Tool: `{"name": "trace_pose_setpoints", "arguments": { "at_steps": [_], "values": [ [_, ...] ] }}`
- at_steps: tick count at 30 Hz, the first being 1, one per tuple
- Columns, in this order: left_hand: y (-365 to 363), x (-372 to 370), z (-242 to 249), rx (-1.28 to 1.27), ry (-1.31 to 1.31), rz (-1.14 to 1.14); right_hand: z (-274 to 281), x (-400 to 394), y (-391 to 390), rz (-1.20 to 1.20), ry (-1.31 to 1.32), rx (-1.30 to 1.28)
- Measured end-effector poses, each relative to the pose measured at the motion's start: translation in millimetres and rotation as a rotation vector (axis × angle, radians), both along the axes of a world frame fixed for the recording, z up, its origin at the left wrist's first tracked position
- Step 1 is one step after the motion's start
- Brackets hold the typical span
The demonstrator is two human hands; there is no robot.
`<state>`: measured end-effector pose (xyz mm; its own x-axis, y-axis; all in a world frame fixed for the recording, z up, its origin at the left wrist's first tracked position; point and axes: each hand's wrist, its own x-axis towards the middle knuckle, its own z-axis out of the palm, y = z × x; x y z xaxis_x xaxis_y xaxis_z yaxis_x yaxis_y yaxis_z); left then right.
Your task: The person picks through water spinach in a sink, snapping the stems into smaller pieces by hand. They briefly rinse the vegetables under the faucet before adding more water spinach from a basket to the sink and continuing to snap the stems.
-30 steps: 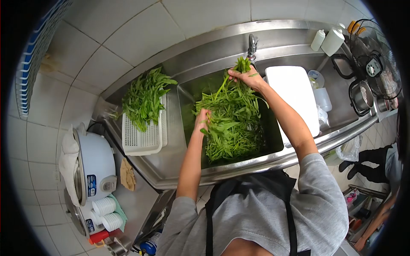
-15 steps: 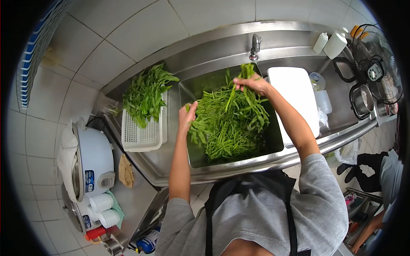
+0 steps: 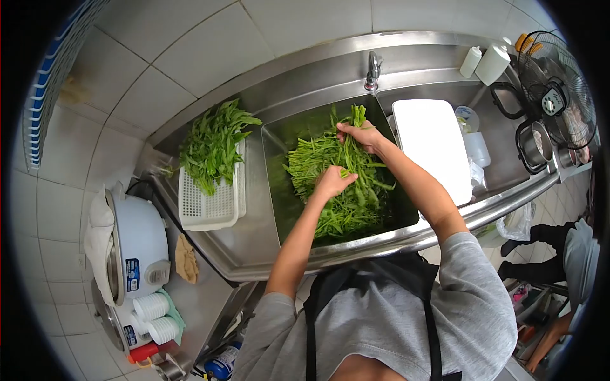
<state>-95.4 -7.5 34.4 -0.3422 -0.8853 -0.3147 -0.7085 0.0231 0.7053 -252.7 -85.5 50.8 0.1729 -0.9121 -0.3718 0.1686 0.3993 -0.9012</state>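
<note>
Both forearms reach forward, the 2 hands (image 3: 335, 182) close together, fingers curled.

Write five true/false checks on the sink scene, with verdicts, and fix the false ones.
1. The right hand holds greens. True.
2. The left hand is inside the white basket. False: it is over the greens in the basin.
3. The white board is right of that basin. True.
4. The basket contains only cups. False: leafy stems lie on it.
5. Two white bottles stand left of the faucet. False: they stand right of it.
</note>
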Motion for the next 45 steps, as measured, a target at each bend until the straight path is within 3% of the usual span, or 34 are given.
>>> {"name": "trace_pose_setpoints", "arguments": {
  "at_steps": [2,7,14,16,20,21,25,32,35,41,45],
  "values": [
    [2.9,-6.2,-16.1,-0.222,-0.085,0.102,4.9,1.4,4.2,-0.049,0.034,-0.007],
    [-5.1,4.1,2.5,-0.006,-0.067,0.108,9.3,-11.0,0.4,-0.083,0.189,-0.002],
    [-1.7,-10.0,-0.5,0.004,-0.027,0.171,7.8,-10.0,-2.7,-0.268,0.011,-0.042],
    [-2.1,-8.6,4.7,-0.035,-0.025,0.233,14.2,-13.3,-2.0,-0.243,0.017,-0.030],
    [-15.4,19.4,-0.2,0.008,0.110,0.136,33.7,-24.2,1.5,-0.148,0.146,-0.067],
    [-13.5,24.6,20.7,0.046,0.062,0.103,30.6,-29.7,-2.2,-0.070,0.198,-0.069],
    [-22.6,51.7,18.1,0.018,0.177,0.069,23.4,-43.3,-6.4,0.141,0.282,-0.183],
    [-27.2,70.2,20.6,0.039,0.131,0.024,16.4,-40.3,-10.7,0.132,0.249,-0.195],
    [-25.1,64.8,35.3,0.044,-0.027,0.076,19.3,-34.4,-12.0,0.119,0.316,-0.192],
    [-31.9,59.9,15.9,-0.075,0.205,0.107,26.2,-23.2,-14.1,0.171,0.475,-0.202],
    [-38.3,55.4,24.9,0.058,0.255,0.136,42.2,-12.8,-8.4,0.177,0.425,-0.232]
  ]
}}
